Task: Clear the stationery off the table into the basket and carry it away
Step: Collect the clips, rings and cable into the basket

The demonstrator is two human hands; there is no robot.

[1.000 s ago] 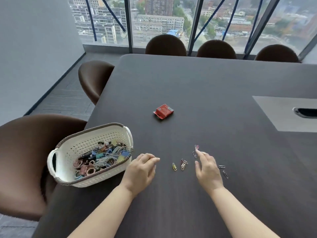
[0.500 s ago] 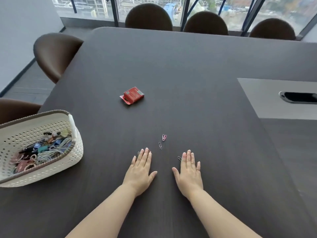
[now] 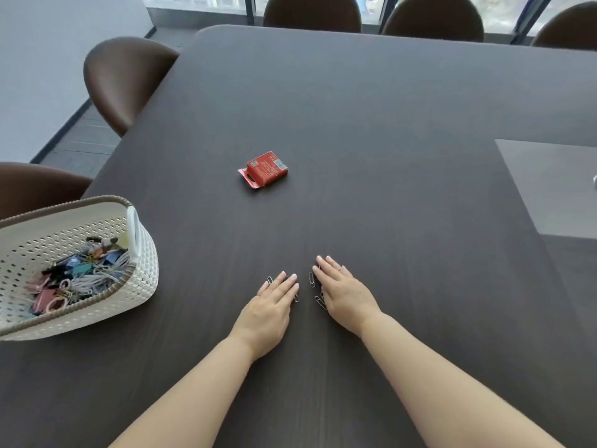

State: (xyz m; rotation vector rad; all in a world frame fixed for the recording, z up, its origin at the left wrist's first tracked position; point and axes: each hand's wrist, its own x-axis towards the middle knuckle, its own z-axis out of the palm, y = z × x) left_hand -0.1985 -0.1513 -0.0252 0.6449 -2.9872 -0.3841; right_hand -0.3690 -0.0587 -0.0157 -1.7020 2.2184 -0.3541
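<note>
Both of my hands lie flat, palms down, on the dark table [image 3: 387, 156]. My left hand [image 3: 269, 307] and my right hand [image 3: 344, 291] angle toward each other, fingertips close together. Several loose paper clips [image 3: 311, 279] lie between and beside them, some partly under my fingers. A small red box [image 3: 265, 169] sits farther out, near the table's middle. The white perforated basket [image 3: 147, 273] stands at the left, holding many coloured binder clips and paper clips. Neither hand grips anything.
Brown chairs stand along the left edge [image 3: 122, 79] and the far edge [image 3: 311, 11] of the table. A grey inset panel [image 3: 549, 185] is set into the tabletop at the right. The basket hangs slightly over the table's left edge.
My flat hands have slid toward each other and forward, sweeping the scattered paper clips into a tighter group between them. The camera has tilted further down.
</note>
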